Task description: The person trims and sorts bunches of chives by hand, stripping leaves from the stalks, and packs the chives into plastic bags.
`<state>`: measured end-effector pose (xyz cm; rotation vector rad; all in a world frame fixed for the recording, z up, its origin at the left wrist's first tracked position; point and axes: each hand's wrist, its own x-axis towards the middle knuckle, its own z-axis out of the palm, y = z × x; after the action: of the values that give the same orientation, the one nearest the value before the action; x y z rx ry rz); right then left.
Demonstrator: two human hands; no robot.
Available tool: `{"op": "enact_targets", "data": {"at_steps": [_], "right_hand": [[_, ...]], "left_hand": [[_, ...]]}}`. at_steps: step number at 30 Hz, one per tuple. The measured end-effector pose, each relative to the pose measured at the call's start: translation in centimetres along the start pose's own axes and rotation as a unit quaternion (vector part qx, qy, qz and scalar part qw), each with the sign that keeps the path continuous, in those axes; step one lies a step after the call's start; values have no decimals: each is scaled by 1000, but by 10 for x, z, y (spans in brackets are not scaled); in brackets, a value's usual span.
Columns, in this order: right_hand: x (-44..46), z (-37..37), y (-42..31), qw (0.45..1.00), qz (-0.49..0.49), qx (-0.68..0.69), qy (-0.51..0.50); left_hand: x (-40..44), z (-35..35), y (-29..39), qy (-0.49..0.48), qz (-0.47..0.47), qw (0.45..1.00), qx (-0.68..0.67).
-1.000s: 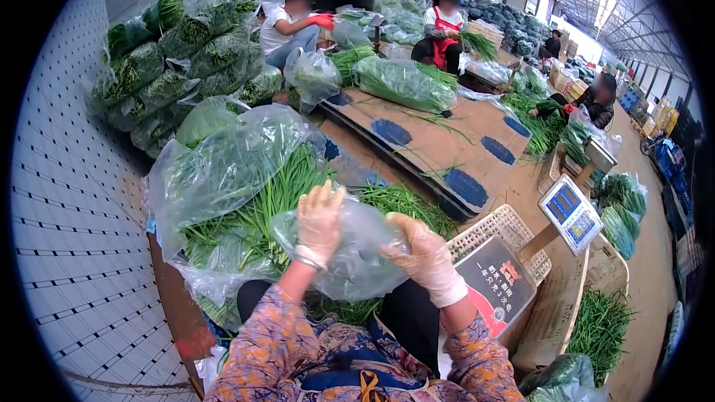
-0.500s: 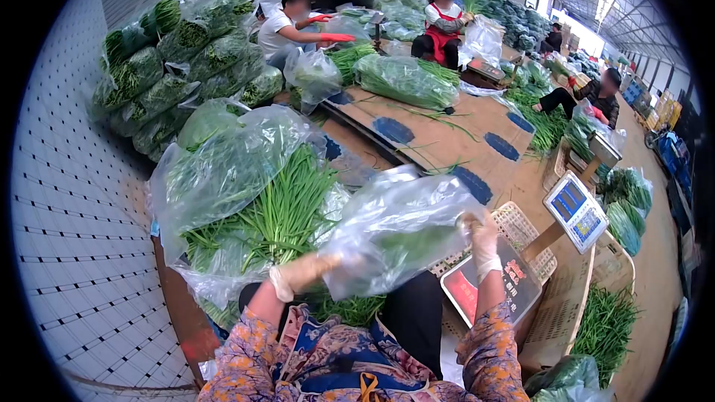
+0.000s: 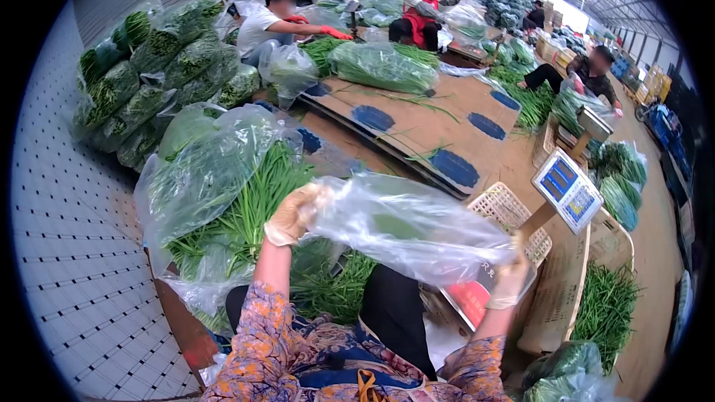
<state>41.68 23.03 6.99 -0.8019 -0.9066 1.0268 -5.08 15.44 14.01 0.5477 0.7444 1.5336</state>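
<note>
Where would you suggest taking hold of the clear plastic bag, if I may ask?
I'd probably hold the clear plastic bag by its two ends, from left and right, where the left hand and right hand grip it. The thin film is spread between them, so pinching both ends should keep it stretched; a middle grip would likely bunch it.

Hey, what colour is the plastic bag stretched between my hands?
The plastic bag is clear, with whitish glints; see the head view.
</note>
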Motion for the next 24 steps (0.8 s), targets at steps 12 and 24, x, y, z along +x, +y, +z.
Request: {"op": "enact_targets", "data": {"at_steps": [12,24], "right_hand": [[-91,-93,-95,945,-92,-259,176],[-114,-42,-107,810,-83,-579,-49]], "left_hand": [[40,150,-177,19,405,684,607],[-9,142,-330,-416,151,499,745]]}}
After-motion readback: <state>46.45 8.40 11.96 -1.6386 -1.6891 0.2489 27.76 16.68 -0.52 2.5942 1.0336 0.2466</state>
